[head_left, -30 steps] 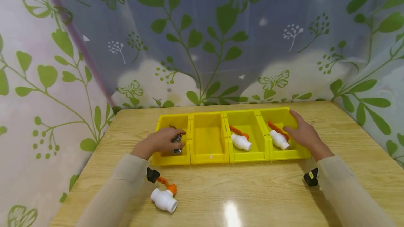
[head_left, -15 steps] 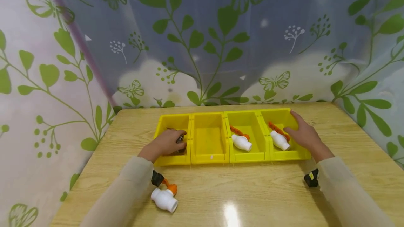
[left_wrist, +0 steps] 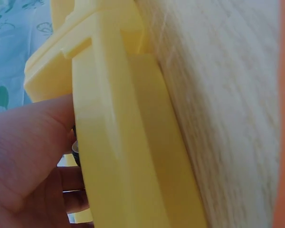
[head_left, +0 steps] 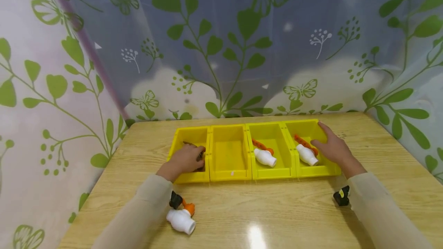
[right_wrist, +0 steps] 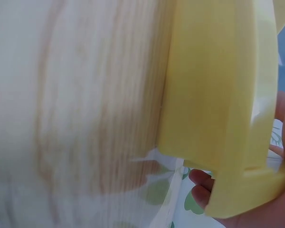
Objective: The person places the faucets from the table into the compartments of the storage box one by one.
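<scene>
My left hand [head_left: 187, 159] reaches into the leftmost yellow bin [head_left: 179, 136], its fingers curled round a dark, shiny metal piece [head_left: 200, 156] that they mostly hide. Only a bit of a metal ring [left_wrist: 76, 148] shows beside that hand in the left wrist view. A thin brown part [head_left: 188, 143] sticks out beyond the fingers. At the far right, my right hand [head_left: 333, 147] grips the side wall of the rightmost yellow bin [head_left: 320, 170], thumb on the inner side. Fingertips [right_wrist: 202, 185] show past the bin's end in the right wrist view.
Two right-hand bins each hold a white ball valve [head_left: 265, 157] with an orange handle. Another white valve [head_left: 181, 220] lies on the wooden table [head_left: 221, 210], near the left sleeve. Black wrist mounts [head_left: 342, 196] hang under both sleeves. A patterned curtain [head_left: 221, 49] stands behind.
My left hand has shifted slightly right and down within the leftmost bin, and the metal piece is now more hidden by the fingers. My right hand has kept its place.
</scene>
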